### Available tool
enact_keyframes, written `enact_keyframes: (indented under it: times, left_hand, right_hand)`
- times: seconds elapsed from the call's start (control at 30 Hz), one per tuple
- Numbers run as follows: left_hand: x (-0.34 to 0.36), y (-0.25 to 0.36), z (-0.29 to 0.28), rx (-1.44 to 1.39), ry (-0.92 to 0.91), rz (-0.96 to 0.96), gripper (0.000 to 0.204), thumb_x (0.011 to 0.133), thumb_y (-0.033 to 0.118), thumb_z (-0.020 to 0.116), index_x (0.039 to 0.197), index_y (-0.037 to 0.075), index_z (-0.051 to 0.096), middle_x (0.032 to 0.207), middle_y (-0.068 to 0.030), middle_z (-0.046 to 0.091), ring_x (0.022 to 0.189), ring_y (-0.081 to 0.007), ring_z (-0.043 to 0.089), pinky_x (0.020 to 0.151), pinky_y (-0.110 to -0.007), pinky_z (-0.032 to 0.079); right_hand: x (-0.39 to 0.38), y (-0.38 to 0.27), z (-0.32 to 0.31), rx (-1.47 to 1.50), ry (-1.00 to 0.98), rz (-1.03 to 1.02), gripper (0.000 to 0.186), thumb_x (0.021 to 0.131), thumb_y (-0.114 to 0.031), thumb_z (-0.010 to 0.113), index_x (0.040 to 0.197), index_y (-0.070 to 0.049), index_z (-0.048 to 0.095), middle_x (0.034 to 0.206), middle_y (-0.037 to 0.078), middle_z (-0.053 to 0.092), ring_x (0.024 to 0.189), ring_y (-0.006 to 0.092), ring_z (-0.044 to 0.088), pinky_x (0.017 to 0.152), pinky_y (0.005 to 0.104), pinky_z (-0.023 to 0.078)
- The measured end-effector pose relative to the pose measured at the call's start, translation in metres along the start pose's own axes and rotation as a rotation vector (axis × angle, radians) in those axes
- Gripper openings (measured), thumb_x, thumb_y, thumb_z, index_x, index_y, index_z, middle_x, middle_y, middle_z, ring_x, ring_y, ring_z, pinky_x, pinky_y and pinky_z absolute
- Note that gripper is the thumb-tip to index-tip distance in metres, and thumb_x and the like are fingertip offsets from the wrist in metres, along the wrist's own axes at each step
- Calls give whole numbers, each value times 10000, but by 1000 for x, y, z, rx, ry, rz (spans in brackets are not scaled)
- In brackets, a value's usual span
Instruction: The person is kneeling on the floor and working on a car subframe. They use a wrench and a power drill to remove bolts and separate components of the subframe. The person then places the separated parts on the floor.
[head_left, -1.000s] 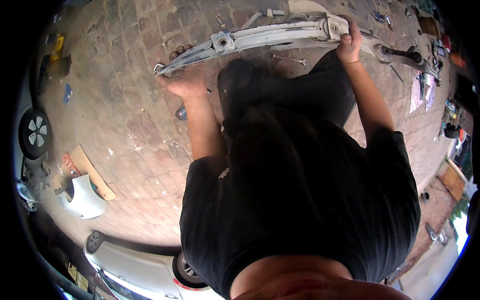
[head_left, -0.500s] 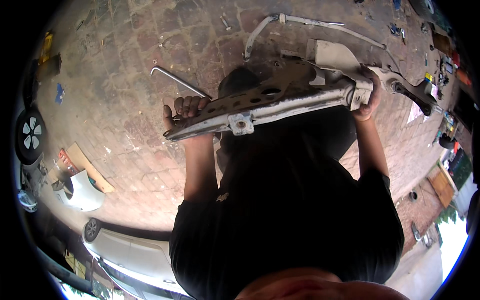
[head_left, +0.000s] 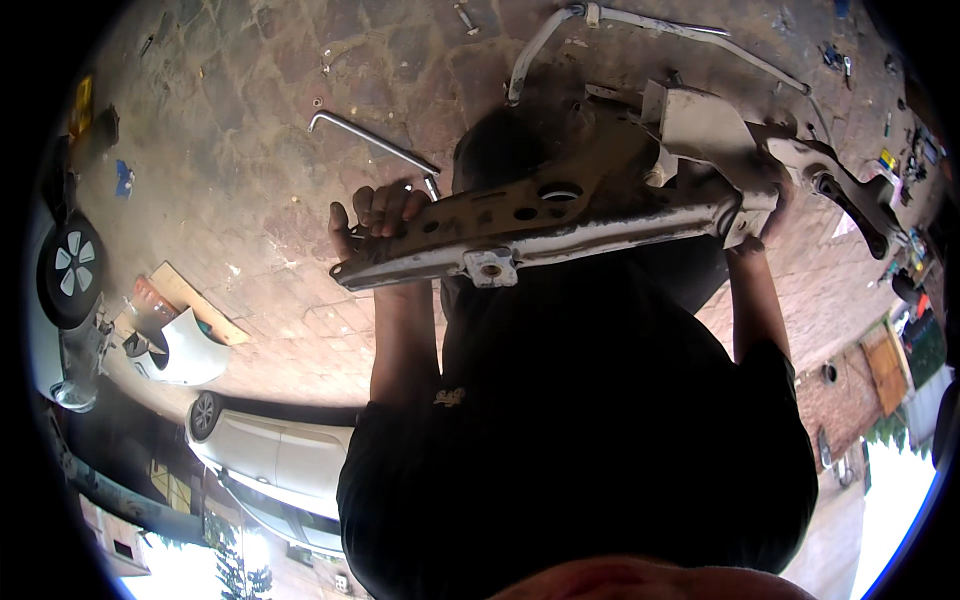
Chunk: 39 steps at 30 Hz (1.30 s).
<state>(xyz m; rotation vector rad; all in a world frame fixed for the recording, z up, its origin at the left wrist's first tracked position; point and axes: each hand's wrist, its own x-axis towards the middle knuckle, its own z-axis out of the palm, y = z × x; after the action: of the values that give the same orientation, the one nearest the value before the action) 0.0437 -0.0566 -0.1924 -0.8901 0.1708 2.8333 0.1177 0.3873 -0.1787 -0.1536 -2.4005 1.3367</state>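
Observation:
I hold a dusty metal subframe (head_left: 600, 235), with holes and a square bracket, raised over my lap. My left hand (head_left: 385, 212) grips its narrow left end, fingers curled over the edge. My right hand (head_left: 762, 230) is closed on the bracketed right end, partly hidden behind it. A jointed arm (head_left: 855, 205) extends rightward beyond that hand. On the paving above my left hand lies a bent steel wrench (head_left: 370, 141). A long grey bent bar (head_left: 680, 53) lies beyond the subframe.
At left are a wheel (head_left: 72, 268), a white panel (head_left: 195, 350) on boards and a white car (head_left: 255, 445). Scattered tools and parts (head_left: 905, 280) line the right side, near a wooden board (head_left: 888, 365).
The subframe has come closer to my body and turned to show its holed plate. My hands moved with it. The bent bar and wrench now show more fully beyond it.

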Motion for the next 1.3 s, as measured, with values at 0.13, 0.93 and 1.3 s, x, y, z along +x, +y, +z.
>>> enact_keyframes:
  times: [0.13, 0.93, 1.3]
  left_hand:
    - [27, 5, 21, 9, -37, -69, 321, 886, 362, 564, 663, 144, 487, 610, 41, 462, 609, -112, 461, 721, -319, 387]
    - [-4, 7, -5, 301, 86, 125, 295, 846, 314, 478, 679, 97, 588, 710, -50, 611, 831, -244, 567, 887, -429, 435]
    - [-5, 44, -12, 429, 61, 231, 295, 948, 284, 438, 824, 55, 576, 797, -78, 608, 795, -231, 563, 828, -419, 455]
  right_hand:
    - [0, 8, 0, 235, -47, 1, 1077, 734, -833, 551, 1341, 47, 415, 1345, 245, 496, 1263, 367, 488, 1088, 506, 360]
    - [10, 0, 13, -269, 97, -287, 963, 882, -787, 275, 1135, 84, 599, 991, 193, 680, 909, 309, 672, 805, 366, 520]
    - [21, 1, 23, -203, 133, -360, 848, 906, -719, 383, 1113, 71, 614, 991, 205, 666, 925, 347, 645, 846, 402, 498]
